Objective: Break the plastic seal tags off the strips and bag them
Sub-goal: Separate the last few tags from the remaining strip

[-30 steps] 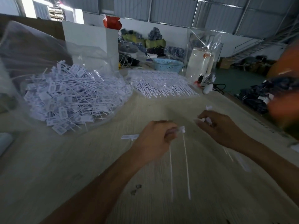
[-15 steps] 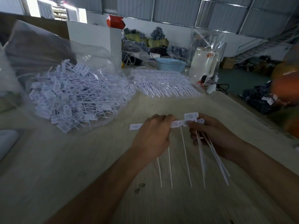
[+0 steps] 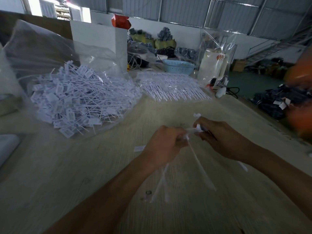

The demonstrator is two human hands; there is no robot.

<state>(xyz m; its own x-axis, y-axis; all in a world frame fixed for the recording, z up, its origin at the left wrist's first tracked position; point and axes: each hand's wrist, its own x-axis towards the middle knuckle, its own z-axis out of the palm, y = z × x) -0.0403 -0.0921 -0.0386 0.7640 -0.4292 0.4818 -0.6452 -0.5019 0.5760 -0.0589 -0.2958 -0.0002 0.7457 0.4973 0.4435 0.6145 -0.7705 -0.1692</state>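
Both hands meet over the table point(image 3: 70, 166): the left hand point(image 3: 163, 146) has its fingers curled round a strip of seal tags point(image 3: 194, 130), and the right hand point(image 3: 219, 137) pinches the strip's other end. Thin white tails point(image 3: 200, 168) hang below the left hand. Beyond the left hand, a clear bag point(image 3: 50, 53) holds a heap of loose tags point(image 3: 79, 98).

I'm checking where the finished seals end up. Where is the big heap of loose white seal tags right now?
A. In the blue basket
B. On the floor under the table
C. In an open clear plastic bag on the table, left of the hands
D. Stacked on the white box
C: the heap of tags lies inside the clear bag on the table, left of both hands, apart from the blue basket.
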